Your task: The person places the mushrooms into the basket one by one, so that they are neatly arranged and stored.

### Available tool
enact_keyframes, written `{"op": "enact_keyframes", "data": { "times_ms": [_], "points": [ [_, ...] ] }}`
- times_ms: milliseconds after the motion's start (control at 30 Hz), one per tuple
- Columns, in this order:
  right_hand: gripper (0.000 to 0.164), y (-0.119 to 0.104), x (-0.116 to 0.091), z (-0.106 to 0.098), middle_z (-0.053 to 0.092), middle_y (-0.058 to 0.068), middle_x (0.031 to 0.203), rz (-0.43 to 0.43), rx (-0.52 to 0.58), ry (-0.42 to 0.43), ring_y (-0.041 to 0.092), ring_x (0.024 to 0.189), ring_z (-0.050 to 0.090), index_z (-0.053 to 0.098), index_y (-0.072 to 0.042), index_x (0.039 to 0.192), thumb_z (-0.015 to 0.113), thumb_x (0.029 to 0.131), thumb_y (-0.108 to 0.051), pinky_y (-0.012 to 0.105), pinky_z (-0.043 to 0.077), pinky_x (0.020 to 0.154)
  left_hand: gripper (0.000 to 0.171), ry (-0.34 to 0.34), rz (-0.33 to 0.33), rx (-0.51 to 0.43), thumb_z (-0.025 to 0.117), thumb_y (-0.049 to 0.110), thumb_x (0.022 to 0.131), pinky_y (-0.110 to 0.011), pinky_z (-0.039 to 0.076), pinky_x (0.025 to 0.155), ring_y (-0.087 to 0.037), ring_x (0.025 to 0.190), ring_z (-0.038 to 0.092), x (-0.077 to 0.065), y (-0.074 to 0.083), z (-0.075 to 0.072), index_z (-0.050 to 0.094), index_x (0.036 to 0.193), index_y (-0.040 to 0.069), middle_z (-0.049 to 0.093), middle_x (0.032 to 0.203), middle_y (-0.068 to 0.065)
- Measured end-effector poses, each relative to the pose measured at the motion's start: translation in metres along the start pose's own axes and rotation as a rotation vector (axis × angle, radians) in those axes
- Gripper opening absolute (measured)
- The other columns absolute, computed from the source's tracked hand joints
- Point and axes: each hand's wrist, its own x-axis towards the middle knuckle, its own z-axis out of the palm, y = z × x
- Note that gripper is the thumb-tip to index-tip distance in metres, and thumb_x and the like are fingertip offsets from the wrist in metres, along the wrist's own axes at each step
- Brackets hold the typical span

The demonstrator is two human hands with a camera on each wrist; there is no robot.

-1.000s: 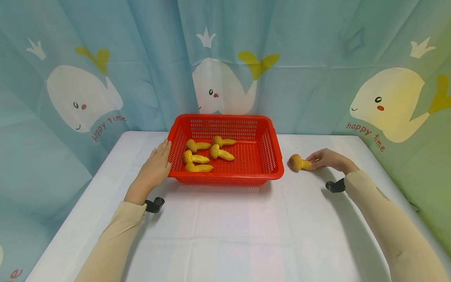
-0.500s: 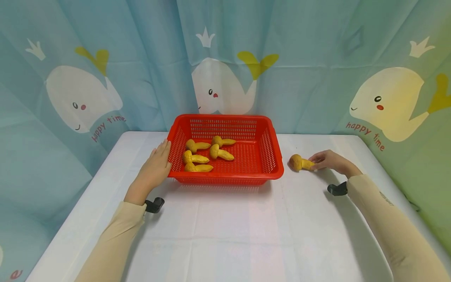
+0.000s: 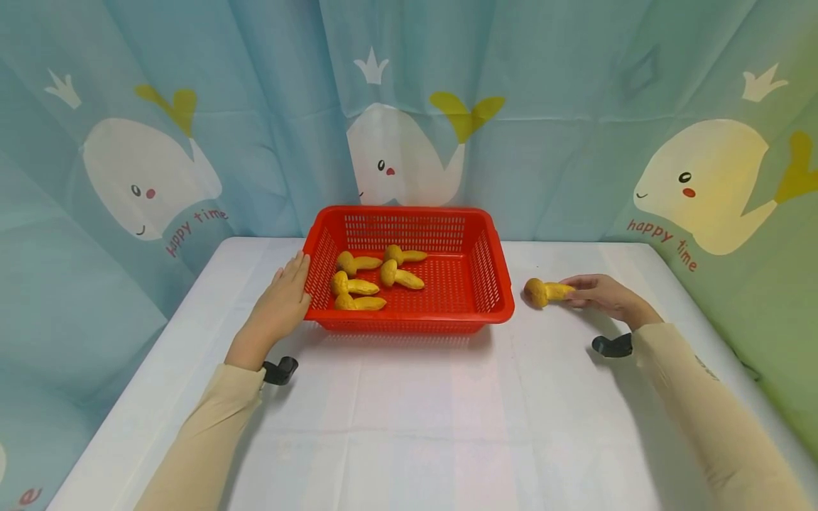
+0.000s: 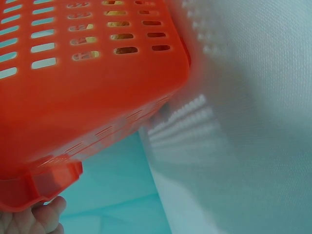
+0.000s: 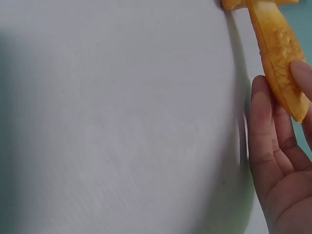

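Observation:
A red perforated plastic basket (image 3: 415, 326) stands at the back of the table, with several yellow mushrooms (image 3: 404, 277) lying in its left part. My left hand (image 3: 281, 301) rests on the basket's left rim with straight fingers; in the left wrist view its fingertips (image 4: 46, 217) show under the rim's corner. Right of the basket, my right hand (image 3: 603, 294) pinches a yellow mushroom (image 3: 540, 292) by the tail end of its stem, the brown cap pointing left toward the basket. In the right wrist view the thumb lies on the stem (image 5: 280, 53) and the fingers sit against its other side.
A white cloth-covered table (image 3: 409, 411) spreads in front of the basket. Behind and at both sides hangs a blue-green curtain (image 3: 549, 64) printed with whales. Each wrist wears a black camera mount (image 3: 280, 370).
My right hand has shifted slightly right along the stem, and the mushroom's stem has risen and levelled a little. The left hand and basket stay in place.

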Motion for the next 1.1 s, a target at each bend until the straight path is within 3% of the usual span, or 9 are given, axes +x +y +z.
{"op": "enact_keyframes", "data": {
  "times_ms": [100, 167, 567, 1100],
  "points": [
    [0.019, 0.002, 0.000, 0.001, 0.064, -0.016, 0.093, -0.006, 0.118, -0.011, 0.000, 0.088, 0.061, 0.065, -0.027, 0.095, 0.059, 0.091, -0.009, 0.016, 0.054, 0.080, 0.062, -0.003, -0.002, 0.000, 0.035, 0.011, 0.094, -0.054, 0.009, 0.118, -0.041, 0.144, 0.011, 0.000, 0.000, 0.000, 0.009, 0.148, -0.007, 0.007, 0.156, -0.025],
    [0.023, 0.003, 0.000, 0.002, 0.064, -0.015, 0.093, -0.002, 0.182, -0.016, 0.001, 0.087, 0.062, 0.065, -0.029, 0.090, 0.057, 0.092, -0.008, 0.016, 0.054, 0.079, 0.062, -0.004, -0.003, 0.002, 0.034, 0.011, 0.094, -0.054, 0.009, 0.118, -0.041, 0.144, 0.011, 0.000, 0.000, -0.001, 0.009, 0.148, -0.007, 0.007, 0.156, -0.025],
    [0.028, -0.001, -0.002, 0.011, 0.066, -0.006, 0.090, 0.056, 0.501, -0.007, 0.007, 0.085, 0.066, 0.070, -0.020, 0.085, 0.049, 0.095, -0.002, 0.021, 0.056, 0.078, 0.062, -0.001, 0.001, 0.011, 0.034, 0.011, 0.094, -0.054, 0.009, 0.118, -0.040, 0.144, 0.011, 0.001, 0.000, -0.001, 0.009, 0.148, -0.007, 0.008, 0.156, -0.025],
    [0.023, -0.007, -0.002, 0.020, 0.068, 0.001, 0.087, 0.176, 0.723, 0.012, 0.013, 0.083, 0.068, 0.068, -0.012, 0.083, 0.049, 0.095, -0.008, 0.026, 0.057, 0.081, 0.061, -0.002, 0.004, 0.000, 0.034, 0.012, 0.095, -0.054, 0.008, 0.118, -0.040, 0.144, 0.011, -0.001, 0.000, -0.001, 0.009, 0.148, -0.007, 0.007, 0.156, -0.025]
  ]
}}
